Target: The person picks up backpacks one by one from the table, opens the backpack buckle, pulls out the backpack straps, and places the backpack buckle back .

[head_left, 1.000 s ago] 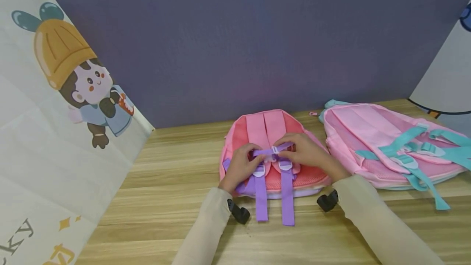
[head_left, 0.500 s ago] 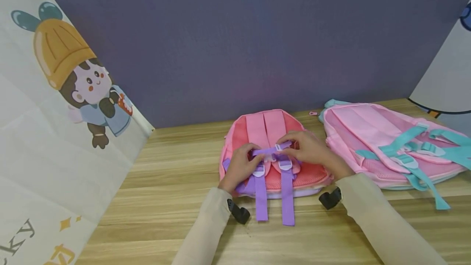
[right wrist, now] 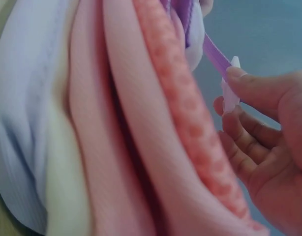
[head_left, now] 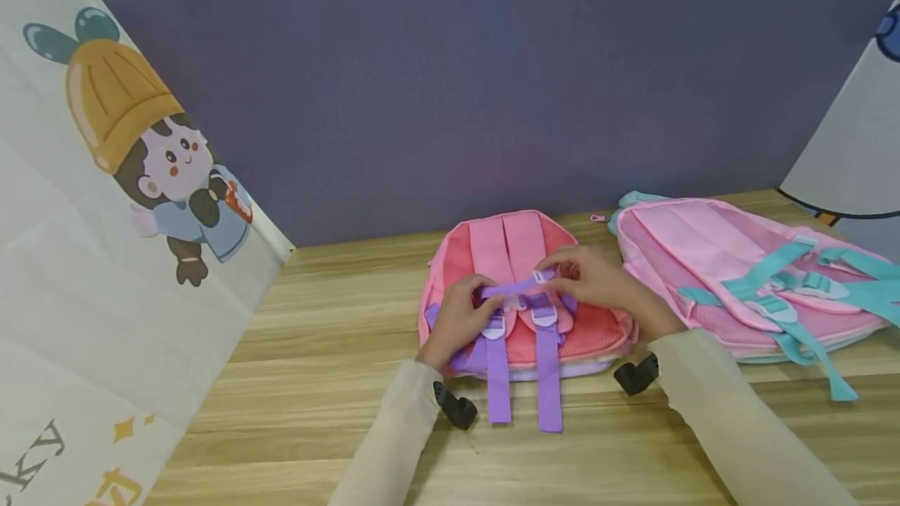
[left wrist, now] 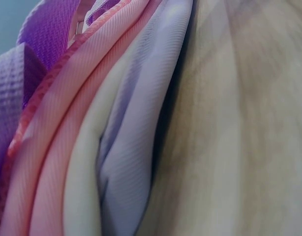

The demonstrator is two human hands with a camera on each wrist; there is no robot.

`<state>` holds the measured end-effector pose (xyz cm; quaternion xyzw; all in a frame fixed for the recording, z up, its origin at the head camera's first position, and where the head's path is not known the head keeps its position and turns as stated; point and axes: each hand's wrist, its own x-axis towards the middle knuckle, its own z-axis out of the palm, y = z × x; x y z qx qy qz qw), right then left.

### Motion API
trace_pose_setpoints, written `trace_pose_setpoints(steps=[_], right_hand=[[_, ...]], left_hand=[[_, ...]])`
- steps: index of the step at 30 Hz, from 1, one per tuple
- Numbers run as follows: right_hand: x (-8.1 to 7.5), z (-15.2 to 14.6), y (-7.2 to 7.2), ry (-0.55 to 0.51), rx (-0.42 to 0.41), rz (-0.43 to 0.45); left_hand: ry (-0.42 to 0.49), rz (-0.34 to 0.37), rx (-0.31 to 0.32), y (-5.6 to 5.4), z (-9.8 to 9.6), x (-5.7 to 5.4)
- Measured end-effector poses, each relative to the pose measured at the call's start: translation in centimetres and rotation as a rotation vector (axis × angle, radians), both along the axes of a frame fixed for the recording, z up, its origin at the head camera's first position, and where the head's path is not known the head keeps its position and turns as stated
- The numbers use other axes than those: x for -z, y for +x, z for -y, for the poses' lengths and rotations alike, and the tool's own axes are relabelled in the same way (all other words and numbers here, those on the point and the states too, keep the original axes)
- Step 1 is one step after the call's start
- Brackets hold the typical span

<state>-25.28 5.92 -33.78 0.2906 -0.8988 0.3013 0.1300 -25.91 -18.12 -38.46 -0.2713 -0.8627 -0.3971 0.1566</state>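
A coral-pink backpack (head_left: 453, 260) lies with its straps facing up. Across its middle runs a narrow purple strap (head_left: 512, 287), stretched between both hands. My left hand (head_left: 458, 315) pinches the strap's left part with thumb and fingers. At the other end, my right hand (head_left: 587, 281) pinches the small white strap slider (right wrist: 230, 96), thumb on one side and fingertips on the other. A white buckle piece (head_left: 515, 303) sits just below the strap. Two wider purple straps (head_left: 499, 381) hang down through white buckles toward the front. In the left wrist view, the bag's side (left wrist: 52, 147) hides the left hand.
To the right, a lighter pink backpack (head_left: 703, 256) with teal straps lies close beside the first one. Both rest on a wooden table (head_left: 337, 334) against a dark blue-grey panel (head_left: 450, 84). A pink zipper pull (head_left: 598, 218) shows between the bags.
My right hand has moved right and slightly up, taking the white slider with it along the purple strap. The left hand has stayed in place.
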Motion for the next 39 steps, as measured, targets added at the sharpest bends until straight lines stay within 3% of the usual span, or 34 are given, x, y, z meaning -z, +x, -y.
trace_pose_setpoints(steps=[8, 18, 25, 32, 39], right_hand=[[0.1, -0.4, -0.4, 0.0, -0.031, -0.057], [-0.1, -0.6, -0.3, 0.014, -0.04, -0.071], [-0.8, -1.7, -0.4, -0.005, 0.019, -0.006], [-1.7, -3.2, -0.3, -0.032, 0.018, -0.074], [-2.3, -5.2, 0.0, -0.01, 0.004, 0.007]], left_hand=[[0.01, -0.031, 0.006, -0.2, 0.0, 0.2], [0.01, 0.003, 0.002, 0.0, 0.0, 0.2], [0.005, 0.009, 0.011, -0.1, 0.1, 0.1], [0.002, 0.032, 0.014, -0.1, 0.1, 0.0], [0.008, 0.068, 0.023, -0.1, 0.0, 0.0]])
